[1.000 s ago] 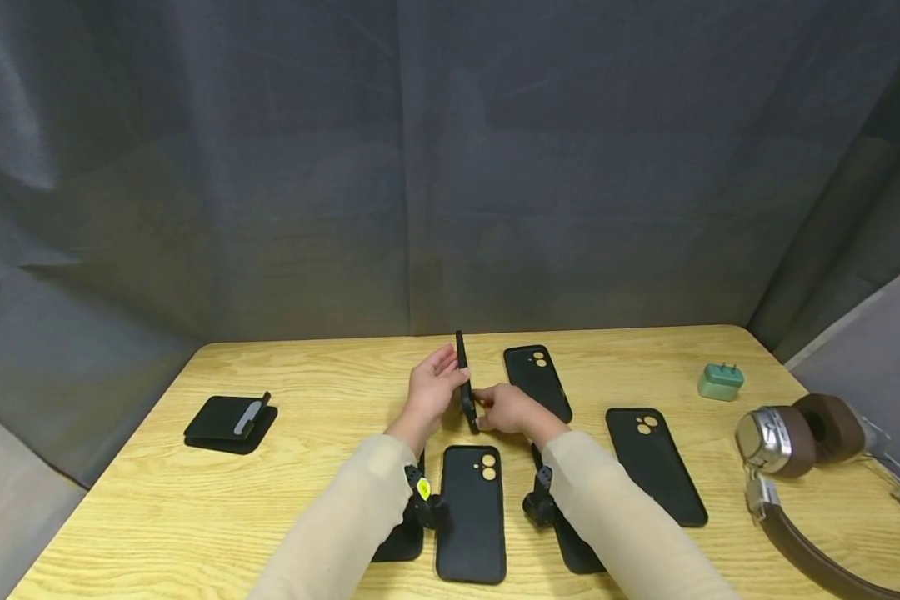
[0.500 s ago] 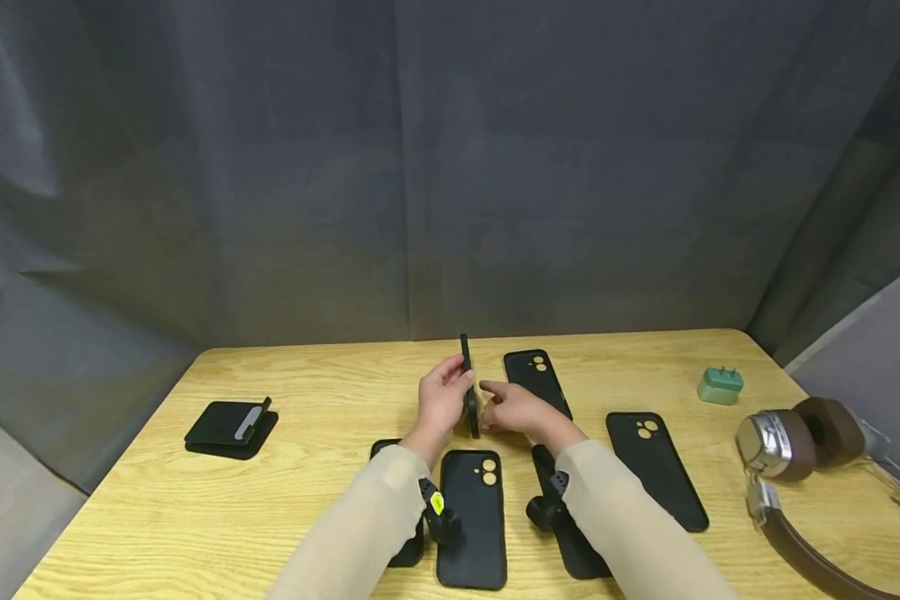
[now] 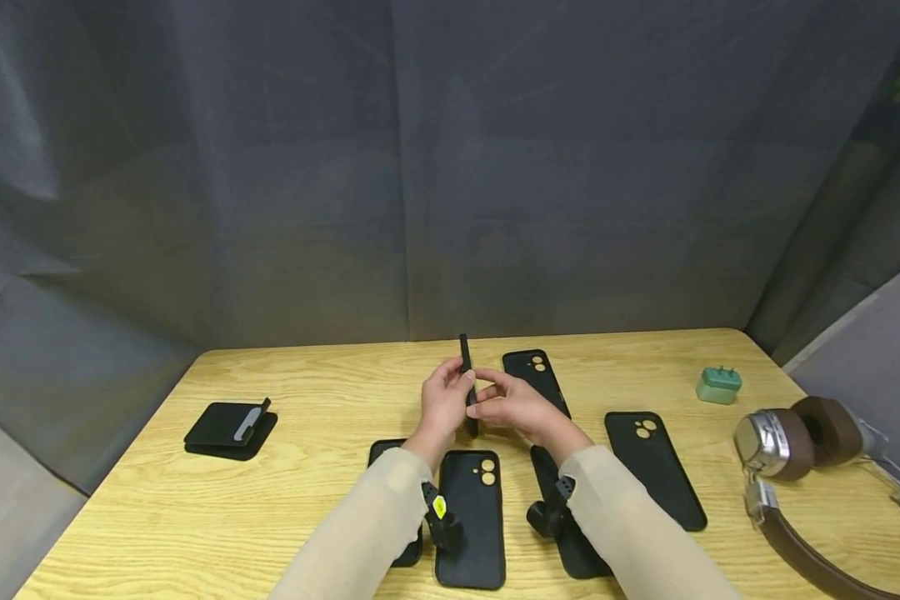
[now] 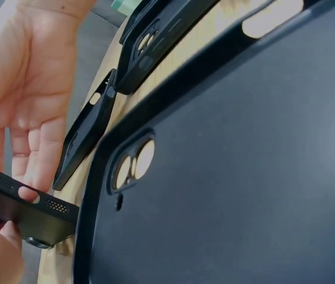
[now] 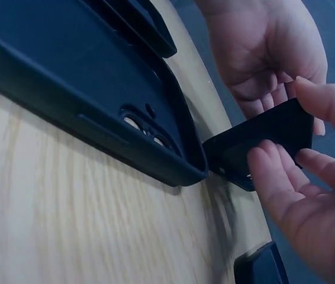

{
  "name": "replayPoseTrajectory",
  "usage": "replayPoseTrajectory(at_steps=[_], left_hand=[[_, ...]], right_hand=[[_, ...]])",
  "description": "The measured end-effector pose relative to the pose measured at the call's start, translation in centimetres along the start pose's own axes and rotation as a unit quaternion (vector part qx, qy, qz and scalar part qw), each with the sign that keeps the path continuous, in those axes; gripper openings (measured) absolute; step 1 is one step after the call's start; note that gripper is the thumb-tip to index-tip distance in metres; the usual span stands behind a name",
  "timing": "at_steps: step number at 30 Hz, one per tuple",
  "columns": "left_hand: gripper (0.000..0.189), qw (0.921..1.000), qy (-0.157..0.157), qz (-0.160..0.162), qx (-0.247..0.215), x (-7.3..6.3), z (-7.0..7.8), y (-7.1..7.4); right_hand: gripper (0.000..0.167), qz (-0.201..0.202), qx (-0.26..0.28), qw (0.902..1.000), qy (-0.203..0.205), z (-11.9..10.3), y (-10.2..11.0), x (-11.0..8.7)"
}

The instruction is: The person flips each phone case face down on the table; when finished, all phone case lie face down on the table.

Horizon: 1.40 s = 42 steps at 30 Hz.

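A black phone case (image 3: 464,343) stands on edge at the middle of the table's far side, seen narrow in the head view. My left hand (image 3: 441,407) grips it from the left, thumb and fingers around its edge. From the right, my right hand (image 3: 521,408) holds it with thumb and fingers. In the right wrist view the right hand's fingers (image 5: 274,163) lie on the case's broad face, the thumb at its corner. The left wrist view shows the case's end with a port opening and small holes. Fingers partly hide the case in the head view.
Flat black phone cases lie around: one between my forearms (image 3: 471,533), one behind the right hand (image 3: 534,375), one to the right (image 3: 656,467), others under the wrists. A green charger (image 3: 718,385) and brown headphones (image 3: 787,437) sit right; a black folded object (image 3: 225,427) left.
The right hand moved off the case's lower end, its index finger extended, then came back to it with thumb and fingers. The left hand shifted slightly right and now grips the case more closely.
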<state>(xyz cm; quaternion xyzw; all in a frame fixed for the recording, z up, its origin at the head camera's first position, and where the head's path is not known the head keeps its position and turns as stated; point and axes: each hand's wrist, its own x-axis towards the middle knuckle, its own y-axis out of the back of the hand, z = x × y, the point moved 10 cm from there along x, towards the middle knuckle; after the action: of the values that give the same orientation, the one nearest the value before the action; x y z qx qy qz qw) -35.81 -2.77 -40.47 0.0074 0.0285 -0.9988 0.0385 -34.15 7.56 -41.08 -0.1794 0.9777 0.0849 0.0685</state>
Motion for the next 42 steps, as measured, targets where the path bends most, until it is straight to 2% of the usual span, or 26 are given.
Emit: replayPoseTrajectory(at_steps=[19,27,36,42], left_hand=[[0.037,0.9997,0.022,-0.005,-0.004,0.1,-0.5,0.3],[0.036,0.9999,0.013,0.010,-0.002,0.2,-0.5,1.6],[0.040,0.9995,0.023,-0.019,-0.005,0.0,-1.3,2.4],[0.041,0.9989,0.033,-0.024,-0.021,0.0,-1.7,2.5]], right_hand=[[0.072,-0.008,0.030,0.9995,-0.007,0.5,-0.4,0.5],[0.073,-0.014,0.041,0.9990,-0.002,0.2,-0.5,0.3],[0.073,-0.029,0.072,0.9969,0.015,-0.9,-0.6,-0.1],[0.072,-0.026,0.105,0.9937,0.030,-1.7,-0.5,-0.6]])
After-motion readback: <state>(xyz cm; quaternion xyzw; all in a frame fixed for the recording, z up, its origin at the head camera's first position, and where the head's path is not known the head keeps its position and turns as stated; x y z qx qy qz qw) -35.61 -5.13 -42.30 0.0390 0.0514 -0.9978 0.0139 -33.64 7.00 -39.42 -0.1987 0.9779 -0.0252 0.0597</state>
